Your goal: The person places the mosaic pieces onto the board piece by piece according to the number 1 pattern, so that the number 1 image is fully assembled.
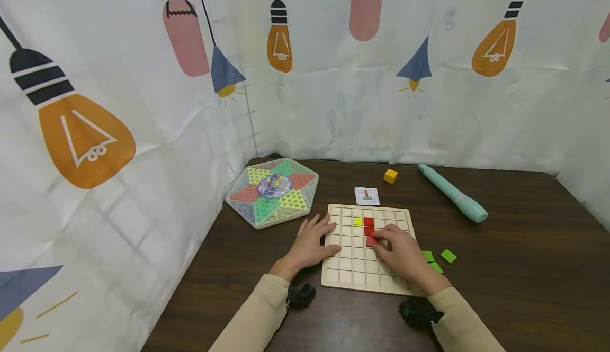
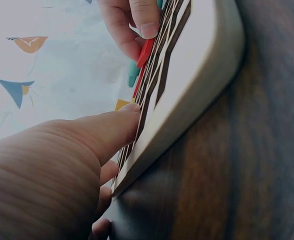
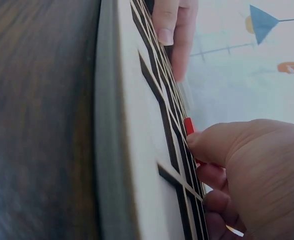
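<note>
A wooden grid board [image 1: 352,275] lies on the dark table. My left hand [image 1: 314,241] rests flat on the board's left edge, fingers straight; its thumb [image 2: 112,127] lies along the rim of the board [image 2: 197,85]. My right hand [image 1: 388,241] pinches a red square tile [image 1: 371,241] at the middle of the grid, the tile tilted [image 2: 146,52]. Two more red tiles [image 1: 369,226] and a yellow triangle [image 1: 357,221] sit in cells just beyond it. In the right wrist view the red tile [image 3: 189,126] shows at my right fingertips [image 3: 202,140] above the board [image 3: 137,125].
Green tiles [image 1: 448,256] lie on the table right of the board. A pattern card [image 1: 367,196], a yellow cube [image 1: 390,176] and a teal cylinder [image 1: 452,193] lie behind it. A hexagonal game box [image 1: 272,191] stands at back left. Curtains close in the back and left.
</note>
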